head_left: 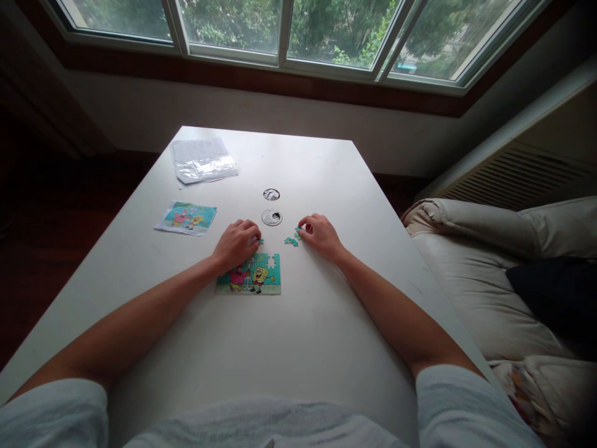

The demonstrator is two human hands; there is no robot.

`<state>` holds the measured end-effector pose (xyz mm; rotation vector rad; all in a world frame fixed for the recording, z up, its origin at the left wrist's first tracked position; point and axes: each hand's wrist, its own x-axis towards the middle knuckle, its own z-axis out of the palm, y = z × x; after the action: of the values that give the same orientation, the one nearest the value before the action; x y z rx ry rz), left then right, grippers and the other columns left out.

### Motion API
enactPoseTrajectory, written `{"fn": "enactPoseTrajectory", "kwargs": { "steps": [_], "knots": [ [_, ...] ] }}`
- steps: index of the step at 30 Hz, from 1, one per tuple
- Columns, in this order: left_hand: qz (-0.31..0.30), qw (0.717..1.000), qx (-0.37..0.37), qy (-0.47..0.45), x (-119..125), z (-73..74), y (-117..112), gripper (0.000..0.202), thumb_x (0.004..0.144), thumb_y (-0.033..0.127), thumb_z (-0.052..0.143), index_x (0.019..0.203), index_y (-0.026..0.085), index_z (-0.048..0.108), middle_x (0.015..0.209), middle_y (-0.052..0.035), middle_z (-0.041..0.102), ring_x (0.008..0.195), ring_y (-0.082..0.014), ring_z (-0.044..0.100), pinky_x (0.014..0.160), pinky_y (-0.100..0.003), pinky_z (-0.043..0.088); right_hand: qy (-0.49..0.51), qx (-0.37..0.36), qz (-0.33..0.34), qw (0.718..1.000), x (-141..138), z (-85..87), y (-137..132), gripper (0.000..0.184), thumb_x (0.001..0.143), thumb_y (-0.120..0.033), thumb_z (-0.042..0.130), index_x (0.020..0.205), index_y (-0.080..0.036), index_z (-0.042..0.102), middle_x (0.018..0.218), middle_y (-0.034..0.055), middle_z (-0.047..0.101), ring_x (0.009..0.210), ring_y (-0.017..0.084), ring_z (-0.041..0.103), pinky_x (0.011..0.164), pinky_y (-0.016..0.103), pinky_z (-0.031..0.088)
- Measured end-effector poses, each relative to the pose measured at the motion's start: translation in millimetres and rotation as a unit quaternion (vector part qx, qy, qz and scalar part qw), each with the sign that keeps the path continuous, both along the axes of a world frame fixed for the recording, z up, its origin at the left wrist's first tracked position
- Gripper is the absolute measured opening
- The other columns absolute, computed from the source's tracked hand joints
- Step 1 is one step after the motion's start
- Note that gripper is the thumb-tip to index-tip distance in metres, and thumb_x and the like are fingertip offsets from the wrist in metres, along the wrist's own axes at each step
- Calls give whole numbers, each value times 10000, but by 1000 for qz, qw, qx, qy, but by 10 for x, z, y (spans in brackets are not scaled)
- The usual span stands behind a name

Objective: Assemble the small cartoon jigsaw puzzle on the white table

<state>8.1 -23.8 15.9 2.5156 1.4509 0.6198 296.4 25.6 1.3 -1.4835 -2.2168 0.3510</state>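
Note:
A small cartoon jigsaw puzzle (254,277), mostly assembled, lies on the white table (298,336) in front of me. My left hand (236,243) rests at its upper edge with fingers curled over a teal piece. My right hand (319,234) is to the right, fingertips pinched on one of a few loose teal pieces (291,240) lying on the table. Both forearms stretch over the tabletop.
A printed picture of the puzzle (186,218) lies at left, a clear plastic bag with paper (203,160) farther back. Two round cable holes (271,206) sit mid-table. A pale sofa (489,280) stands at right, windows beyond the far edge.

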Motion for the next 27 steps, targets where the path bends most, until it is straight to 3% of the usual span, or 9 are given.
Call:
{"fn": "enactPoseTrajectory", "kwargs": {
  "steps": [12,17,24,27],
  "knots": [
    [-47,999,-3,-22,-21,59,-57,151,938,233,514,948,219,664,1094,-65,681,1041,-246,566,930,-408,485,-28,-69,49,996,-43,92,63,98,807,-191,640,898,-197,675,916,51,600,913,206,533,858,321,414],
    [-64,998,-7,-21,-37,59,-71,171,954,244,503,961,224,672,1110,-63,683,1042,-239,569,936,-407,487,-22,-65,50,996,-38,66,74,99,820,-289,683,858,-199,666,893,38,607,879,194,530,837,311,399],
    [-70,997,2,-22,-108,43,-79,172,953,226,504,953,221,676,1105,-61,687,1033,-234,575,926,-395,488,14,-59,89,994,15,73,78,192,868,-249,654,1049,-231,714,864,17,620,811,168,545,797,289,394],
    [-83,996,4,-29,-98,40,-94,167,955,222,508,955,216,675,1101,-60,687,1026,-227,581,923,-387,492,12,-51,105,993,19,58,79,185,857,-225,667,1024,-239,745,874,30,618,826,175,550,810,291,405]
  ]
}}
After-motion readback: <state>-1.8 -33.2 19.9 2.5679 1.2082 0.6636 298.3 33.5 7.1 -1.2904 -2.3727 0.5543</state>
